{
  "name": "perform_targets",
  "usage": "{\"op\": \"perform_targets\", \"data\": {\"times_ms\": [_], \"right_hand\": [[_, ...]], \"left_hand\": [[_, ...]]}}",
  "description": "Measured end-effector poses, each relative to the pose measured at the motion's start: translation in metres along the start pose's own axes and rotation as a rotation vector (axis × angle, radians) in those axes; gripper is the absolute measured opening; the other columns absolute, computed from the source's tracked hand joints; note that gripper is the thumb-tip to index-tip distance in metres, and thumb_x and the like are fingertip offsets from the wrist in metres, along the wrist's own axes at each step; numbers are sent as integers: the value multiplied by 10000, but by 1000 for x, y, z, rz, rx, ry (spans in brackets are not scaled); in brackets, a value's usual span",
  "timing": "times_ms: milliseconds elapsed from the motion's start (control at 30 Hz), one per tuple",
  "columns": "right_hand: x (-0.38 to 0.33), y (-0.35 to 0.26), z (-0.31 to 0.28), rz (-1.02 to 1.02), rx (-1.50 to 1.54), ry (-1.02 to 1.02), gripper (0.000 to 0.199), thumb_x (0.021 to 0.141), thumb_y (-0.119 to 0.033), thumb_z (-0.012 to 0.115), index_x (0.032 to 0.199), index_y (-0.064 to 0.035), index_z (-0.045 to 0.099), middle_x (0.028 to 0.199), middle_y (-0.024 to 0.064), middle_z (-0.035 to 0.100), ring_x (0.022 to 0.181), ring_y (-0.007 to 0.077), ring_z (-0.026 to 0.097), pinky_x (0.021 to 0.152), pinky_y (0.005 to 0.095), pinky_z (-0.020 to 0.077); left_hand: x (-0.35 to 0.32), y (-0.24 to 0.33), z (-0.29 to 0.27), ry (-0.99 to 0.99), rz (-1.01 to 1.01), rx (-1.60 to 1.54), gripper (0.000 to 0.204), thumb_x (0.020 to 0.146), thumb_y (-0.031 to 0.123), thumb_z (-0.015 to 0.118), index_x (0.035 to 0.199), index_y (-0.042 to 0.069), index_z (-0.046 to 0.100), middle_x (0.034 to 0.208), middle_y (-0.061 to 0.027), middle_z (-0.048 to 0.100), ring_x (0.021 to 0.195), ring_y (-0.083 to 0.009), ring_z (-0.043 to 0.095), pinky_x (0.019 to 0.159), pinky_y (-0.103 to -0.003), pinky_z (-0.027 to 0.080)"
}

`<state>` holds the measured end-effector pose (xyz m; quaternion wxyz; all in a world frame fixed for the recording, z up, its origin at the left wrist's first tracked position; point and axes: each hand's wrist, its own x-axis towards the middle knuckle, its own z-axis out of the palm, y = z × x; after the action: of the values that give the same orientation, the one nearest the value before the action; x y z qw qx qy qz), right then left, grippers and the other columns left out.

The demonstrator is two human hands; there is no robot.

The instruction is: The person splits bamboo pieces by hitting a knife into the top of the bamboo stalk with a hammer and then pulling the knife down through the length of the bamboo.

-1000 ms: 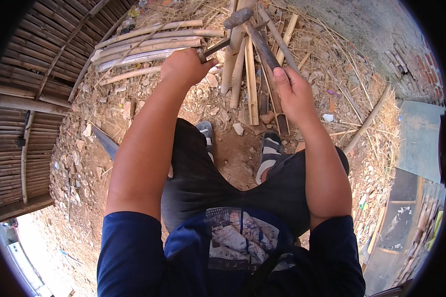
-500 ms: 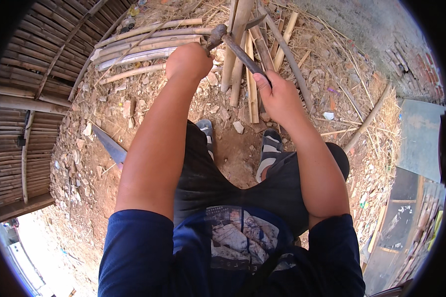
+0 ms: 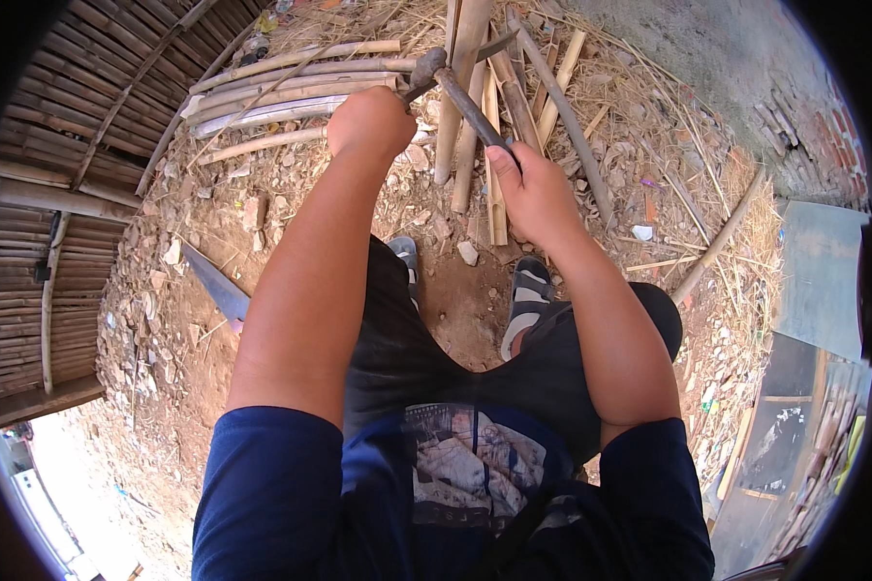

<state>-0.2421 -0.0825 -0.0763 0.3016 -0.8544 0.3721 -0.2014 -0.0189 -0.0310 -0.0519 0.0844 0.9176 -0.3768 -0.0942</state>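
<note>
My left hand [image 3: 370,123] is wrapped round the grip of a machete, most of its handle hidden in my fist. The curved tip of the machete's blade [image 3: 497,45] sticks out beyond an upright bamboo pole [image 3: 469,48], which is split at the top and has the blade across it. In my right hand [image 3: 541,194] is a hammer, gripped by its dark handle [image 3: 473,118]. The hammer's head [image 3: 429,66] is at the blade, close to my left fist; whether they touch I cannot tell.
Several bamboo lengths [image 3: 291,92] lie at the far left, with more split strips [image 3: 559,82] behind the pole. A handsaw [image 3: 215,283] rests on the rubble-strewn ground by my left forearm. Bamboo walling [image 3: 29,145] stands left, a plastered wall [image 3: 688,58] far right.
Both hands, the hammer and the machete keep nearly the same place. The whole view has shifted very slightly.
</note>
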Motion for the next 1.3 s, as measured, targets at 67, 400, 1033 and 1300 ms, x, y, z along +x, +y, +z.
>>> {"op": "perform_targets", "data": {"times_ms": [67,400,1033,1300], "right_hand": [[-3,-10,-12,30,108,13,450,1066,-445,544,967,-17,642,677,191,632,662,384,654,626,469,485],[-6,4,7,-50,18,127,468,1072,-446,527,915,-11,598,670,203,627,675,440,652,610,489,485],[-3,1,-4,-37,-12,57,476,1075,-462,502,942,-18,610,716,215,653,723,455,664,662,533,493],[-6,-9,-13,-110,110,253,416,1068,-417,554,934,-25,592,689,198,627,679,420,654,591,467,479]], "left_hand": [[-2,-5,1,5,-3,7,418,918,468,694,1112,104,760,1017,-123,772,974,-303,747,829,-446,596],[-2,5,-1,7,1,19,404,921,459,694,1104,105,759,1015,-120,773,968,-315,747,835,-445,593],[-8,2,4,20,4,-11,286,898,302,696,1081,99,779,1082,-153,771,1006,-332,750,861,-432,604],[-7,4,7,16,28,3,387,918,425,679,1096,92,761,1055,-155,766,991,-353,739,853,-469,593]]}}
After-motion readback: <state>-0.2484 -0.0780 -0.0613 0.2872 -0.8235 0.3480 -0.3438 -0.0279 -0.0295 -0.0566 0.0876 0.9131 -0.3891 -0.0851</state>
